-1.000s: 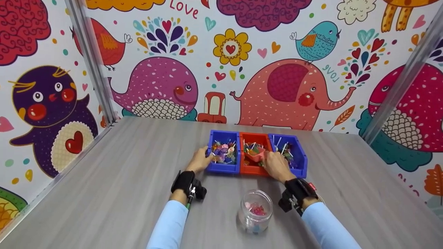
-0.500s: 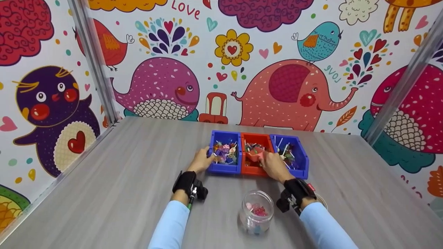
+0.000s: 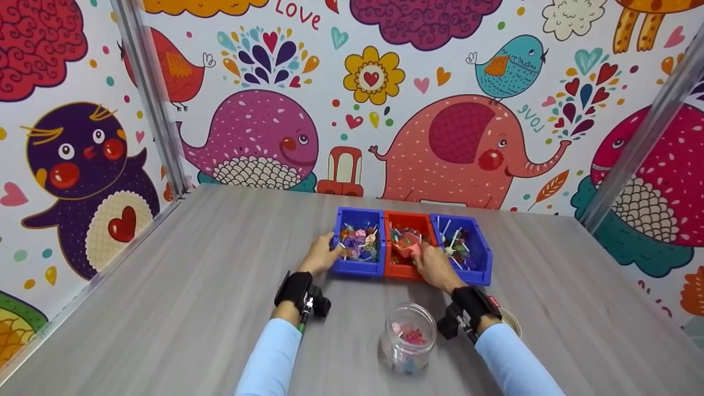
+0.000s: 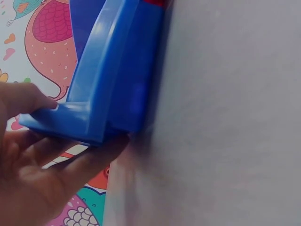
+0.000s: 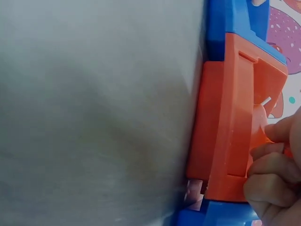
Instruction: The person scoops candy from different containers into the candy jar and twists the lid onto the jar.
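Three joined bins stand side by side, holding wrapped candies and lollipops. My left hand [image 3: 319,256] grips the side wall of the left blue bin [image 3: 357,269]. In the left wrist view, the thumb lies over the rim of this bin [image 4: 94,94] and the fingers are outside and beneath. My right hand [image 3: 437,268] holds a pink scoop [image 3: 406,246] inside the middle red bin [image 3: 401,270], among candies. The right wrist view has the fingers [image 5: 270,165] curled around the handle end of the scoop [image 5: 258,123], behind the red front wall; most of the scoop is hidden there.
The right blue bin [image 3: 485,269] with lollipops adjoins the red one. A clear jar [image 3: 408,338] with pink and red pieces stands open on the table, between the forearms. A round rim [image 3: 512,322] shows partly behind the right wrist. A patterned wall [image 3: 440,187] closes the back.
My right hand and the pink scoop have shifted slightly left within the red bin. The left hand keeps its hold on the blue bin. The head view has moved a little.
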The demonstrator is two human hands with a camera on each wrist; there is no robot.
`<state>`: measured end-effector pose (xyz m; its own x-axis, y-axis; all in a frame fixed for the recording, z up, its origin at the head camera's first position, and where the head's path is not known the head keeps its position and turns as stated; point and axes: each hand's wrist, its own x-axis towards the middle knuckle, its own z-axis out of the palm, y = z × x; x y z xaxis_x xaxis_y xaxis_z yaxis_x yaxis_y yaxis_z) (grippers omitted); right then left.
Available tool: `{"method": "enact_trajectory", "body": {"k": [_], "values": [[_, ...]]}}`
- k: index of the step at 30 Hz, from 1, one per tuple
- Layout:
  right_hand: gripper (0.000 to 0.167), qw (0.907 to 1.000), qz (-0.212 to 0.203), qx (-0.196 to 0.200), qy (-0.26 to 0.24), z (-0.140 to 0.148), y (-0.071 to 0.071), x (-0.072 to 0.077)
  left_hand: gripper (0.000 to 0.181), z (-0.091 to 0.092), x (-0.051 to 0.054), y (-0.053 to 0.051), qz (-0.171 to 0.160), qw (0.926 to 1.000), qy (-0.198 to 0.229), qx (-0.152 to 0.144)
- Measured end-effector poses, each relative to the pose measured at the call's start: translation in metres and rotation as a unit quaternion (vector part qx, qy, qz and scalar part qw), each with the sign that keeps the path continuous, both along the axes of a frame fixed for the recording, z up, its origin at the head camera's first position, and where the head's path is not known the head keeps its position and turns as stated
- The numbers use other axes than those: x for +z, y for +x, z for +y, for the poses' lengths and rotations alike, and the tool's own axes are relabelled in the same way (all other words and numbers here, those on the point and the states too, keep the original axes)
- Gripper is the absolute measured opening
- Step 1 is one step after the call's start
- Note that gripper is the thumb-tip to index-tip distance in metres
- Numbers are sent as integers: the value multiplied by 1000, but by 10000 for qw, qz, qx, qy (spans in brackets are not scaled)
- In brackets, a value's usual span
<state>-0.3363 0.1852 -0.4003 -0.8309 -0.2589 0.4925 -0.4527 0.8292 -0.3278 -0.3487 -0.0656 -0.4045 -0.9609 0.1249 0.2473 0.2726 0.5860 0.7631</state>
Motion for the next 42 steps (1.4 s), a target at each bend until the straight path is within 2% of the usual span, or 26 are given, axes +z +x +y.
{"method": "enact_trajectory", "body": {"k": [3, 6, 8, 10, 13, 15, 16, 17, 22, 23, 24, 28, 33, 35, 39, 40, 42], "values": [[12, 10000, -60, -55, -25, 0, 0, -1, 40, 0, -2, -2, -120, 9999, 122, -3], [11, 10000, 72, -53, 10, 0, 0, -3, 44, -5, -10, -8, -82, 9999, 121, -66], [11, 9996, 275, -5, 35, 0, 0, -4, 46, -8, -30, -26, 205, 9998, -51, -31], [11, 9992, 401, 52, -6, 0, -1, -6, 50, -10, -45, -42, 163, 9998, -117, -24], [11, 9990, 424, 123, -89, 1, 0, -8, 53, -8, -57, -56, -144, 9999, -67, 58], [11, 9991, 363, 156, -129, 2, 0, -8, 54, -6, -46, -47, -543, 9985, 61, 78], [11, 9992, 345, 170, -136, 2, 0, -8, 53, -5, -42, -43, -530, 9985, 51, 98], [10, 9992, 325, 191, -159, 2, 1, -9, 52, -6, -43, -43, -331, 9994, 51, 66], [9, 9990, 169, 191, -362, 3, 1, -8, 50, -4, -21, -22, -215, 9997, 143, 13], [9, 9989, 114, 185, -411, 3, 1, -8, 50, -4, -17, -18, -207, 9997, 164, 0], [9, 9989, 80, 173, -436, 3, 1, -8, 50, -2, -7, -9, -418, 9989, 197, 38], [10, 9987, 29, 149, -488, 2, 1, -8, 47, 0, 0, -1, -336, 9994, 101, 30], [11, 9985, 106, 180, -500, 3, 2, -8, 43, 0, 0, 0, -235, 9997, 112, 36], [11, 9982, 207, 222, -522, 3, 2, -8, 43, -1, -3, -3, -176, 9997, 145, 16], [11, 9969, 315, 309, -652, 4, 5, -9, 47, -7, -54, -52, 348, 9991, -186, 157], [11, 9967, 282, 306, -700, 3, 5, -9, 48, -8, -62, -60, 364, 9989, -228, 169], [13, 9963, 243, 291, -775, 3, 5, -10, 51, -8, -70, -70, 377, 9986, -289, 219]]}}
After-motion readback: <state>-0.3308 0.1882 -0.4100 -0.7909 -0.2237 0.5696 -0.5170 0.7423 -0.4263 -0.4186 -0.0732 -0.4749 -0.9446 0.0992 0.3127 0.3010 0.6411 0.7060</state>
